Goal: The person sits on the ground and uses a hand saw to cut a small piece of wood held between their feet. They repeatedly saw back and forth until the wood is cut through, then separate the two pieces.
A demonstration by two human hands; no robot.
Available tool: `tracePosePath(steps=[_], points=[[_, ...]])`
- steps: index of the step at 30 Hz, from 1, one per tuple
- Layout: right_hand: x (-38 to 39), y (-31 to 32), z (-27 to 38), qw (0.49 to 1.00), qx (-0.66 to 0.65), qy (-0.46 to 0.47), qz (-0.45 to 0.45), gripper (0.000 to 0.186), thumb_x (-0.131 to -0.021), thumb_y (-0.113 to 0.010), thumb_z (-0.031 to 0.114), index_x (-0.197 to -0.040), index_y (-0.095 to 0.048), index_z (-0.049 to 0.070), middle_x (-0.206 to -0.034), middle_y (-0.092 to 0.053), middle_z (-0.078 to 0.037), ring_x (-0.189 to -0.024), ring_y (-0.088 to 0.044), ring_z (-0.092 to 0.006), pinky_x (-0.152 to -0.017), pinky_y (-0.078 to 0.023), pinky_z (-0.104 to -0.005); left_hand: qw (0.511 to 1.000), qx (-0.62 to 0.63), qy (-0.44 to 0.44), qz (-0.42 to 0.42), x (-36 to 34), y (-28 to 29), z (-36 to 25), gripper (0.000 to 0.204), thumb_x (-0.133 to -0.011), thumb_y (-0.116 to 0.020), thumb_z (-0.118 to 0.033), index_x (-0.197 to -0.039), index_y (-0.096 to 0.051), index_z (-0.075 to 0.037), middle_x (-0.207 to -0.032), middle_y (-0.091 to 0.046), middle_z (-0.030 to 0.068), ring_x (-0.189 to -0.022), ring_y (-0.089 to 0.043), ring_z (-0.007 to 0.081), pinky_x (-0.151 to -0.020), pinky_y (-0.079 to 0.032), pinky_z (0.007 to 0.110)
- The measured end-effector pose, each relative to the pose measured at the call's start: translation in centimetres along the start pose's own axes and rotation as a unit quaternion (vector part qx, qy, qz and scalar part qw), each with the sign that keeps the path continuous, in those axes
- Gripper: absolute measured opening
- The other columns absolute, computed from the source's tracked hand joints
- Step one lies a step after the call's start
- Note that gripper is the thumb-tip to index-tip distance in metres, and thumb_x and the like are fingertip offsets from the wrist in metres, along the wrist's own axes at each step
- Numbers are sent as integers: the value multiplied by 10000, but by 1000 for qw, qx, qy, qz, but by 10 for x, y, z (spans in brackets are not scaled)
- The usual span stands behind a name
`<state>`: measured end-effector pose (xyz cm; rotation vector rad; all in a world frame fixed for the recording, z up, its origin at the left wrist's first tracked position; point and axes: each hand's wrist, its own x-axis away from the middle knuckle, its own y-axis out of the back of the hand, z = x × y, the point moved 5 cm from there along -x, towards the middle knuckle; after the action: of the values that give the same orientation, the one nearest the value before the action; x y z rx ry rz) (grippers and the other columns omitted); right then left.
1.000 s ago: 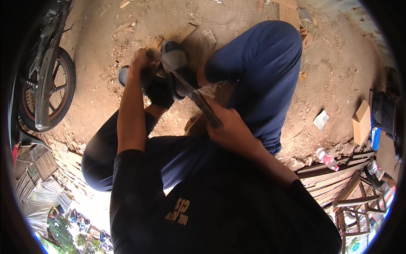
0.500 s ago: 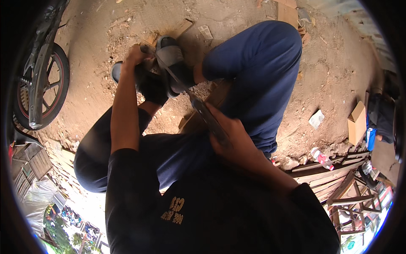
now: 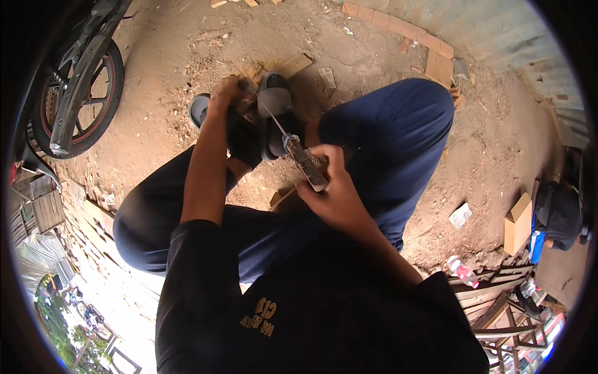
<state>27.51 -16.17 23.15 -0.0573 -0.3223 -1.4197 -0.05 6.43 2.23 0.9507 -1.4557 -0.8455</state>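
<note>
My right hand [image 3: 327, 187] grips the worn dark handle [image 3: 305, 162] of a long, thin tool, with the index finger lifted along its side. The tool's narrow metal blade [image 3: 275, 118] runs away from me between my feet to beside my left hand [image 3: 227, 90], which is closed at the far end on something dark that I cannot make out. My feet wear dark socks and grey-black slides [image 3: 273, 93], just under the blade and hands, partly hiding what lies there. A piece of board [image 3: 293, 65] lies on the dirt just beyond my feet.
A motorbike wheel [image 3: 106, 118] stands at left. A corrugated metal wall [image 3: 498, 28] with bricks [image 3: 398, 25] is at upper right. At right are a cardboard box [image 3: 516, 224], a person in dark clothes [image 3: 554, 215], a plastic bottle [image 3: 462, 273], white litter [image 3: 461, 215] and a wooden frame [image 3: 507, 330].
The view has shifted, showing more wall at top right. My right hand's fingers have loosened somewhat round the handle, exposing more of it. My left hand stays at the blade's far end.
</note>
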Motion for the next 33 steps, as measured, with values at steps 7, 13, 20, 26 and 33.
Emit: tracePosePath(steps=[7,13,20,26,33], points=[[12,-5,-61,996,48,-37,60,189,-856,-686,121,-852,-532,12,-695,-529,-76,-628,-502,-107,-601,-436,-301,999,36,16,16,8,17,-3,706,-557,-879,-431,-1094,-661,-28,-1122,-673,200,-1075,-640,348,-908,-513,432],[6,-6,-46,996,31,-2,83,200,-918,-661,148,-836,-535,16,-672,-505,-28,-634,-469,-71,-570,-404,-290,998,49,23,10,11,15,-3,746,-545,-880,-442,-1125,-641,-39,-1110,-680,184,-1088,-638,337,-914,-516,422],[41,23,-9,994,82,-38,64,162,-917,-658,128,-880,-549,14,-689,-523,-23,-654,-473,-72,-594,-410,-268,998,47,41,5,-3,9,1,755,-549,-892,-395,-1163,-622,-48,-1147,-671,173,-1104,-631,339,-924,-512,414],[17,5,-16,991,122,-52,-18,541,-893,-689,136,-1329,-404,-11,-805,-628,-60,-746,-563,-98,-683,-458,-266,997,61,-29,33,-6,-7,3,681,-543,-892,-383,-1095,-673,-50,-1111,-687,161,-1058,-655,315,-889,-530,410],[21,4,-25,993,97,1,73,560,-879,-677,113,-1379,-467,-25,-1176,-655,-190,-1087,-639,-220,-922,-476,-315,998,60,23,-14,4,2,-1,612,-521,-890,-368,-1046,-712,-107,-1101,-702,106,-1048,-667,274,-869,-542,376]])
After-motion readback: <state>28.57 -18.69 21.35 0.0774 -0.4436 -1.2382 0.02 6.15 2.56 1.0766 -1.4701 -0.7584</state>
